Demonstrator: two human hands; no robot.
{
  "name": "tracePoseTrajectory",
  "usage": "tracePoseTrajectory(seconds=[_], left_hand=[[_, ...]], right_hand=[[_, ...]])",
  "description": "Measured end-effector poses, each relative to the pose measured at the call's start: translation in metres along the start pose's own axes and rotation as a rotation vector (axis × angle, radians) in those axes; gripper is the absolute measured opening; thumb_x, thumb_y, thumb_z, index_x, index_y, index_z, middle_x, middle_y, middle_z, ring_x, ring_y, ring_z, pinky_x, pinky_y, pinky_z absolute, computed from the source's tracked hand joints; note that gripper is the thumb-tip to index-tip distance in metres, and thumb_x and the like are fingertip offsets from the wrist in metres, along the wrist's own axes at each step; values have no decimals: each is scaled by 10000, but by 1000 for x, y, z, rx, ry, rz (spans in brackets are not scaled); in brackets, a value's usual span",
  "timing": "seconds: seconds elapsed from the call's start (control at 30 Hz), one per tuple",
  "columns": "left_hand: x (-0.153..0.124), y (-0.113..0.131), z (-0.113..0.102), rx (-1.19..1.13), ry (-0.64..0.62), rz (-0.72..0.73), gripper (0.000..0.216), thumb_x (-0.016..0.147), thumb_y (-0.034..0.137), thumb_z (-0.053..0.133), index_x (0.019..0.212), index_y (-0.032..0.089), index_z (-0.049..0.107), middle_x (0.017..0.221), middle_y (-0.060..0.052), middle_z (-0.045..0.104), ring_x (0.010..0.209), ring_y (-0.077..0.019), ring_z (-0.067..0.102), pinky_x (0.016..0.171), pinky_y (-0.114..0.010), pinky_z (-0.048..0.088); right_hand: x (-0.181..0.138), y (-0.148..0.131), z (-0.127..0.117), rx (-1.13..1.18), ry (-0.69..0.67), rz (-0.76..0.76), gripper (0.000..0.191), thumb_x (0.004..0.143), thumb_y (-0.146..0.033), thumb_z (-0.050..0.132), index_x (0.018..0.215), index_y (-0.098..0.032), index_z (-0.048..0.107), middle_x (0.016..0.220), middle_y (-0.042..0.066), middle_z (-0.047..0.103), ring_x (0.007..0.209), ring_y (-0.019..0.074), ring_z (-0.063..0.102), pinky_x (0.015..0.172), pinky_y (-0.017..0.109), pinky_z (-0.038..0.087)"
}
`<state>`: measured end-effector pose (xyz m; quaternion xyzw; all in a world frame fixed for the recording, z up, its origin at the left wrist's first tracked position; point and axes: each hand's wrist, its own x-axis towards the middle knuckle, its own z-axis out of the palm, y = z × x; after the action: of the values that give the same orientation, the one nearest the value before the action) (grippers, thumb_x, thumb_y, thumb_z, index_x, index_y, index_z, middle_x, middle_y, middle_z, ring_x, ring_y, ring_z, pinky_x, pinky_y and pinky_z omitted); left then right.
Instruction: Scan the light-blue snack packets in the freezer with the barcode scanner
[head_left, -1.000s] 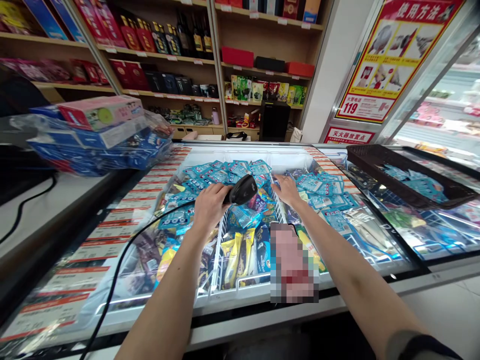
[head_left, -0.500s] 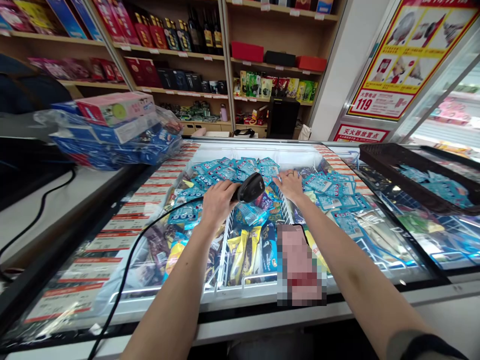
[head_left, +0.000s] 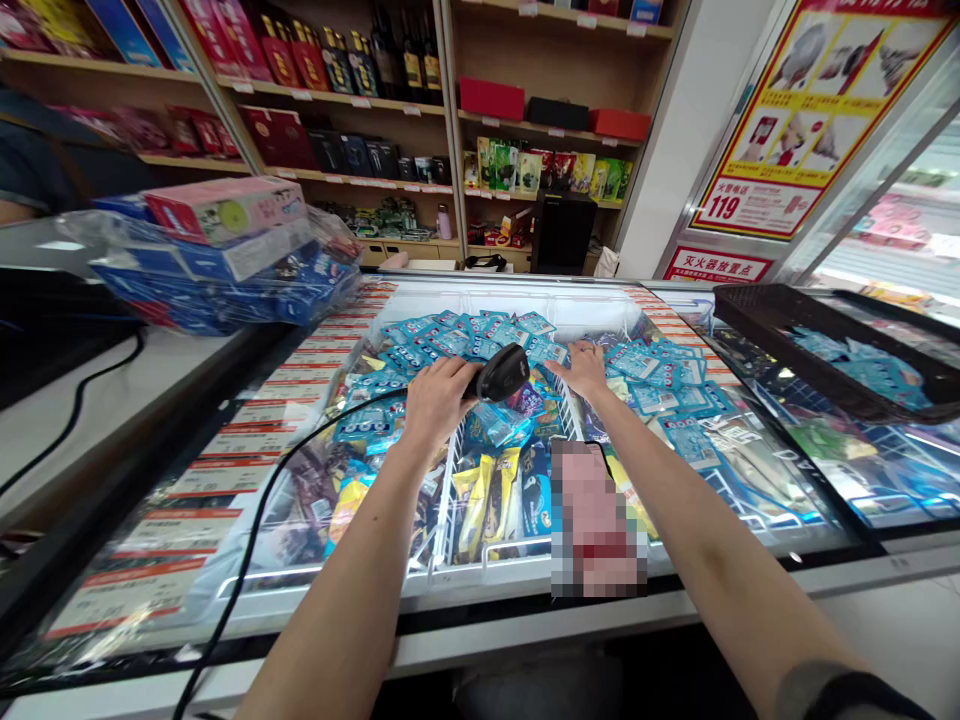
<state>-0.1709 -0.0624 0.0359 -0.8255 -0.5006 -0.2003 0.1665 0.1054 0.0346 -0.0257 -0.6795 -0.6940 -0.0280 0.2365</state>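
My left hand [head_left: 442,400] is wrapped round the handle of a black barcode scanner [head_left: 504,374], whose head points right over the glass. A black cable [head_left: 259,510] runs from it down to the front left. On the freezer's glass top lie many small blue packets, some behind the scanner [head_left: 450,335] and others to the right [head_left: 664,375]. My right hand [head_left: 581,372] rests among them, thumb and fingers apart, close beside one blue packet [head_left: 546,350]; whether the fingertips touch it I cannot tell.
A phone [head_left: 596,520], its screen blurred out, lies near the front edge. Wrapped ice creams [head_left: 487,500] sit in wire baskets under the glass. A dark basket [head_left: 795,345] with more blue packets stands right; plastic-wrapped boxes [head_left: 225,255] stand left. Price labels [head_left: 217,475] line the left side.
My right hand has shifted slightly, its fingers a little differently placed beside the blue packet. The scanner stays in my left hand, and the view has moved slightly.
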Motion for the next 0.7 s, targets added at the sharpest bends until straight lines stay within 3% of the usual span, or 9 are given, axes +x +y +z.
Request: tracePoseTrajectory(seconds=[0.13,0.23,0.37,0.57,0.7], left_hand=[[1,1,2,-3,3,11,394,765,310,624,1143,238,541,1024,-56,618,990,-256,535,773,-365,398],[1,3,4,-2,3,24,391,760,303,629,1138,242,547,1015,-56,618,985,-257,535,775,-362,396],[2,5,6,-1,4,40,390,752,295,635,1130,240,555,1003,-64,617,976,-260,535,771,-364,393],[3,6,9,-8,-1,58,389,755,298,631,1131,232,557,1008,-71,615,988,-266,531,789,-370,392],[3,8,10,-24,4,66,381,767,290,618,1138,231,559,1021,-75,617,1004,-264,528,808,-371,393]], right_hand=[[-4,2,-6,141,19,-43,659,726,-607,579,1209,-162,525,1104,111,591,1106,287,454,949,409,320],[-13,0,-12,329,67,-90,630,731,-496,616,1261,-195,460,940,55,610,914,236,540,835,363,404],[-24,-4,-17,559,4,-110,580,744,-368,602,1275,-214,426,778,-17,568,664,165,537,717,322,446],[-27,1,-13,660,82,-84,554,742,-301,579,1264,-188,433,741,-21,579,659,156,542,707,311,460],[-24,6,-8,687,140,-58,348,755,-308,556,1083,-194,525,754,-6,611,657,155,561,687,302,460]])
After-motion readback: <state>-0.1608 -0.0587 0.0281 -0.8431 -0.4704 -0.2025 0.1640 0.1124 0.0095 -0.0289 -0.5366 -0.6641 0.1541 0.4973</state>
